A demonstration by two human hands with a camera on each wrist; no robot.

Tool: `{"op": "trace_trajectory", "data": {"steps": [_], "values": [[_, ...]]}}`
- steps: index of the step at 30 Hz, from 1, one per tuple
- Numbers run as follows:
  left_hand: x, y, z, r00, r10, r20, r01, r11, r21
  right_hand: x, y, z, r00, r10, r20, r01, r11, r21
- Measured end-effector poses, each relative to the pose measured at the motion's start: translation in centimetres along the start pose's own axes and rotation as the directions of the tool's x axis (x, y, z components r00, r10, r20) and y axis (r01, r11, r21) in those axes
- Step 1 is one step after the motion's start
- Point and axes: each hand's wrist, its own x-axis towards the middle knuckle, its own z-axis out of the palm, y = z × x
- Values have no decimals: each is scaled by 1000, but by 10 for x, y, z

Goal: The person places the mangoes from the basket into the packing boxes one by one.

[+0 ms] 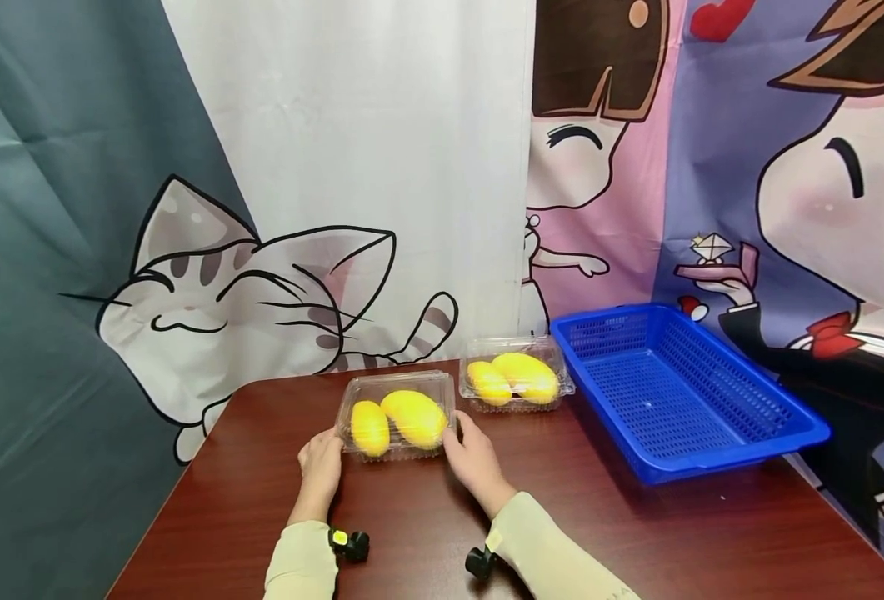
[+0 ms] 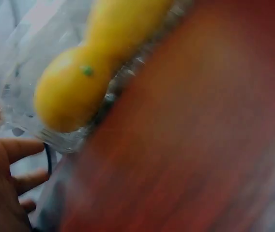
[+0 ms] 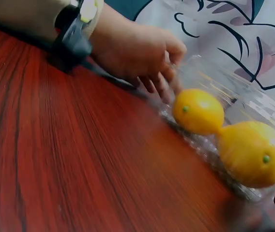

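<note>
A clear plastic clamshell box (image 1: 397,383) holds two yellow mangoes, a small mango (image 1: 370,428) on the left and a large mango (image 1: 415,419) beside it. At the box's near left corner, my left hand (image 1: 322,462) grips the side. My right hand (image 1: 479,458) holds the opposite side, thumb towards me. The left wrist view shows spread fingers (image 2: 26,151) at the box's end, close to a mango (image 2: 69,92). Seen from the right wrist, the box (image 3: 200,72) is close over the table, its lid lying over the fruit.
Behind and to the right stands a second clear box (image 1: 479,348) with yellow mangoes (image 1: 526,377). A blue plastic basket (image 1: 726,462) sits at the right side of the brown table (image 1: 412,525). A cartoon-printed curtain (image 1: 382,150) hangs along the table's back edge.
</note>
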Motion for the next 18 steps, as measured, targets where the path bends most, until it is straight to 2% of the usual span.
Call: {"op": "trace_trajectory", "data": {"steps": [2, 4, 7, 12, 15, 18], "values": [[-2, 0, 2, 999, -31, -11, 32, 995, 93, 1, -1, 3, 1000, -23, -12, 22, 996, -90], [-5, 1, 5, 996, -85, -8, 85, 992, 91, 1, -2, 6, 999, -47, -20, 43, 988, -150], [-8, 4, 9, 994, -106, -14, 107, 990, 94, 2, -3, 10, 998, -52, -26, 46, 978, -201], [-12, 11, 21, 991, -99, -87, 106, 991, 80, 6, -5, 13, 1000, 7, -29, -13, 978, -208], [-13, 16, 29, 982, -116, -149, 122, 992, 34, 7, -7, 15, 998, 36, -43, -44, 981, -191], [-16, 19, 32, 975, -132, -178, 135, 991, 5, 8, -9, 17, 996, 57, -67, -69, 981, -179]]}}
